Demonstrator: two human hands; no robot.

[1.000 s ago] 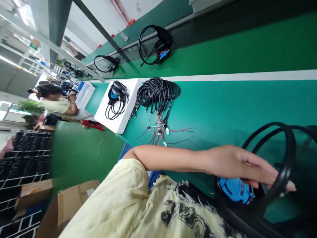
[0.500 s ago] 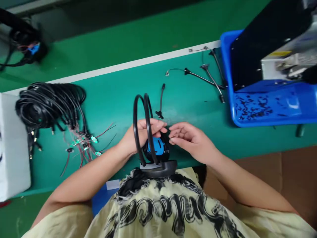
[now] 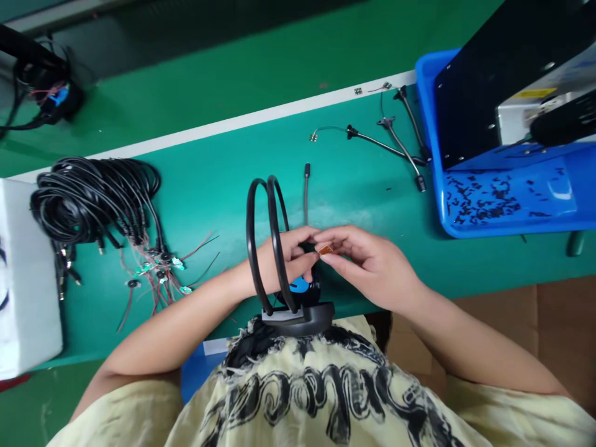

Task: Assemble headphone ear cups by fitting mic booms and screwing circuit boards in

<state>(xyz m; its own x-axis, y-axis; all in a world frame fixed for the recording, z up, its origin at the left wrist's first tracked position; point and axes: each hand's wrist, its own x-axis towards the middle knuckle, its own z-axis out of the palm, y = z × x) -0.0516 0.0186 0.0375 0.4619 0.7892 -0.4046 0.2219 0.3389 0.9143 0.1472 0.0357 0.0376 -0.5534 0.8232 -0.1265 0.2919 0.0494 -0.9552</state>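
Between the thumb and fingers of my right hand (image 3: 372, 264) is a small orange-brown flat piece (image 3: 325, 249). My left hand (image 3: 291, 254) meets it fingertip to fingertip, its fingers curled closed over something I cannot make out. A thin microphone boom (image 3: 307, 192) lies on the mat, its lower end disappearing at my left fingers. Close to my body is a headset with a black double-loop headband (image 3: 251, 242), which rises in front of my left wrist. Its blue ear-cup interior (image 3: 299, 285) shows partly beneath my left hand; the rest is covered.
Coiled black cables (image 3: 93, 198) with stripped wires and small green boards (image 3: 177, 264) lie at left, beside a white box (image 3: 28, 279). Several more booms (image 3: 377, 144) lie at upper right. A blue tray (image 3: 442, 217) holds small black bits and a black machine (image 3: 484, 87).
My right hand has moved left to meet my left hand, and the orange-brown piece now shows. My left hand now covers the boom's lower end and more of the blue ear cup.
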